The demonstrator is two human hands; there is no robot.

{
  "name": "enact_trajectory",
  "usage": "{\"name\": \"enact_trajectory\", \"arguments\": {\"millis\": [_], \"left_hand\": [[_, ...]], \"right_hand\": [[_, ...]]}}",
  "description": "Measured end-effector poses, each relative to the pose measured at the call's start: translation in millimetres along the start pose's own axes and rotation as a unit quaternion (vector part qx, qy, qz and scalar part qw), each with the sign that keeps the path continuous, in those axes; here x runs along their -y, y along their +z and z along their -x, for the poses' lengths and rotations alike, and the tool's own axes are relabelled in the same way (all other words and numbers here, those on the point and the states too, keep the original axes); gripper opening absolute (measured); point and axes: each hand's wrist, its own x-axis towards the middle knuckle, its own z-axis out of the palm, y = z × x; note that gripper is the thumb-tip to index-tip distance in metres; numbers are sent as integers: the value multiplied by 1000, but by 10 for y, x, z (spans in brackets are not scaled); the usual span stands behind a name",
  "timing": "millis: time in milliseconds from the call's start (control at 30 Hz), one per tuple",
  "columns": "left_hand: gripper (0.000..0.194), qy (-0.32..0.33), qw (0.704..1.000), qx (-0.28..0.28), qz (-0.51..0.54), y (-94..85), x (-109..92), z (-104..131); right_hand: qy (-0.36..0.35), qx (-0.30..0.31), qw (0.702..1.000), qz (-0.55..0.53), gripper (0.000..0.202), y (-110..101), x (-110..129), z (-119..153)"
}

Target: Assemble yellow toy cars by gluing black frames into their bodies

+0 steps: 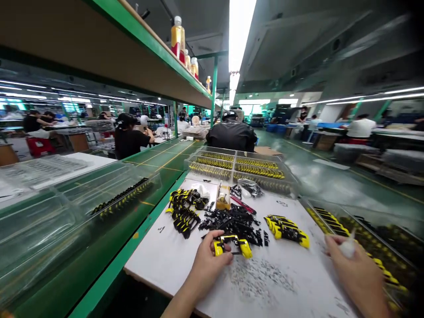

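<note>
My left hand [212,260] is closed on a yellow-and-black plastic part [245,248], a curved frame with an open middle, above the white board [185,265]. At the right edge of the board my right hand [356,269] is wrapped round a small white squeeze bottle [347,246], its thin nozzle pointing up. Just beyond my left hand lies a loose heap of small black plastic pieces [232,221]. Rows of similar yellow-and-black parts [286,232] rest to the right of the heap. More such parts [183,212] are bunched to its left.
Clear trays with rows of parts stand at the back [235,165], to the right [331,221] and on the green conveyor to the left [122,198]. A small yellowish box [223,198] and a red pen-like tool [243,204] lie behind the heap. A person [232,132] sits ahead.
</note>
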Motion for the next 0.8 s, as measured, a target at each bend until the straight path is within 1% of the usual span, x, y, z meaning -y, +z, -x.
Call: {"name": "enact_trajectory", "arguments": {"millis": [33,67,133,167,200,267,300,333,367,400,467,600,700,800], "left_hand": [[50,-6,1000,6,9,22,42,-17],[50,-12,1000,13,17,38,90,-35],[50,-30,999,30,26,53,194,-69],[50,-40,998,39,29,51,246,-83],[51,-51,997,48,30,44,292,-93],[53,-64,996,57,19,20,360,-101],[54,-67,996,58,3,6,378,-98],[54,-68,996,56,-21,-7,384,-90],[54,-67,995,54,-51,-19,380,-80],[54,-64,993,52,-85,-28,366,-68],[52,-56,985,59,-153,-36,319,-46],[51,-58,966,64,-244,-21,212,-20],[51,-62,960,57,-266,-4,162,-8],[50,-64,959,57,-270,1,154,5]], "right_hand": [[35,0,999,-19,27,-37,124,26],[41,13,998,-45,27,-67,244,51],[30,51,995,-86,31,-95,450,100],[11,85,991,-105,32,-96,533,125],[-11,146,982,-117,33,-90,606,150],[-39,206,970,-121,29,-63,732,197],[-79,259,956,-117,27,-43,788,215],[-114,294,942,-112,25,-18,840,228],[-141,313,933,-103,24,13,886,235],[-164,324,927,-92,23,50,924,239],[-187,322,925,-72,25,135,969,245],[-205,332,920,-46,37,279,955,290],[-202,333,921,-29,28,270,918,338],[-191,343,920,-23,18,167,903,358]]}}
